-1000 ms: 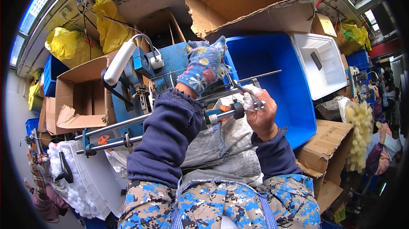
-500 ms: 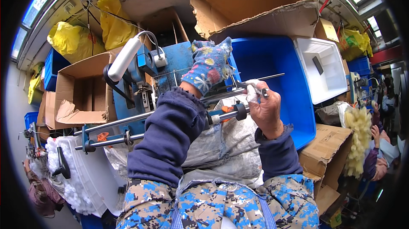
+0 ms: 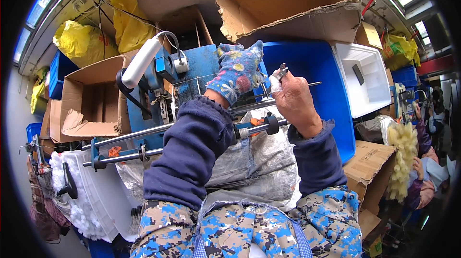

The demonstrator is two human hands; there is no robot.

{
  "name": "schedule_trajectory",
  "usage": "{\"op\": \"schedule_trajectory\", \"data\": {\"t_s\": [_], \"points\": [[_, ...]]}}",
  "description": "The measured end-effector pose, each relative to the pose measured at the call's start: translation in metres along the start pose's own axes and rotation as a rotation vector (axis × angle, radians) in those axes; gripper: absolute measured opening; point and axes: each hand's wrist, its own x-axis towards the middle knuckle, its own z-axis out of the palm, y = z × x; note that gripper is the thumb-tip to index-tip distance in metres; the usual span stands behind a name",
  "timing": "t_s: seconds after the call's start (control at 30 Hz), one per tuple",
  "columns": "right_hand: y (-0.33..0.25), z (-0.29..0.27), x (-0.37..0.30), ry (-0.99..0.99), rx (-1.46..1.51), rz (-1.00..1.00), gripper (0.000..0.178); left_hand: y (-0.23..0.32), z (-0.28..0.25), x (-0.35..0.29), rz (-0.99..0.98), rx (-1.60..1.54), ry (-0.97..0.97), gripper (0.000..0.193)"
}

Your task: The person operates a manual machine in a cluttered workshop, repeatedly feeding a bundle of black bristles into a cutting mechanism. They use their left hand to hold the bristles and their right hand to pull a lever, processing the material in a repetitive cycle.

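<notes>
My left hand (image 3: 235,72) wears a blue flowered cloth glove and rests over the right part of a blue bench machine (image 3: 192,68). Its fingers are hidden, so whatever is under them does not show. My bare right hand (image 3: 297,98), with white wrapping on a finger, is closed around a small metal tool (image 3: 283,69); only the tool's end sticks out past the fingers, above the blue bin. Two metal rods (image 3: 127,136) run across in front of me, passing under my left forearm. A black knob (image 3: 272,124) sits on the nearer rod, below my right hand.
Beyond my right hand stands a deep blue bin (image 3: 336,109), with a white tray (image 3: 365,80) beside it. Cardboard boxes (image 3: 93,99) surround the machine. A white tub (image 3: 108,198) with white tufts lies at lower left. Pale bristle bundles (image 3: 402,157) and other people are at right.
My right hand has moved up and away from the rods, tilting the small metal tool upward. My left hand has stayed nearly in place.
</notes>
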Motion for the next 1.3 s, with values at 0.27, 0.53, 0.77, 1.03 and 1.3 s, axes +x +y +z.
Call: {"op": "schedule_trajectory", "data": {"t_s": [0.27,0.53,0.77,1.03,1.3], "points": [[0.002,0.002,0.006,-0.008,-0.037,0.073,0.007,0.003,-0.004,0.003,-0.017,0.005,-0.027,0.083],[0.005,0.003,0.013,-0.038,-0.017,0.057,0.002,0.009,-0.010,0.000,-0.051,0.063,-0.036,0.077],[0.008,0.003,0.014,-0.025,-0.010,0.076,0.005,0.003,-0.001,-0.003,0.013,0.022,0.061,0.074],[0.002,-0.010,-0.016,0.459,0.185,-0.036,0.008,0.001,-0.021,-0.011,-0.150,-0.109,0.174,0.091],[-0.076,-0.020,-0.148,-0.091,0.672,0.011,0.013,-0.001,-0.102,-0.150,-0.055,-0.438,0.479,0.026]]}}
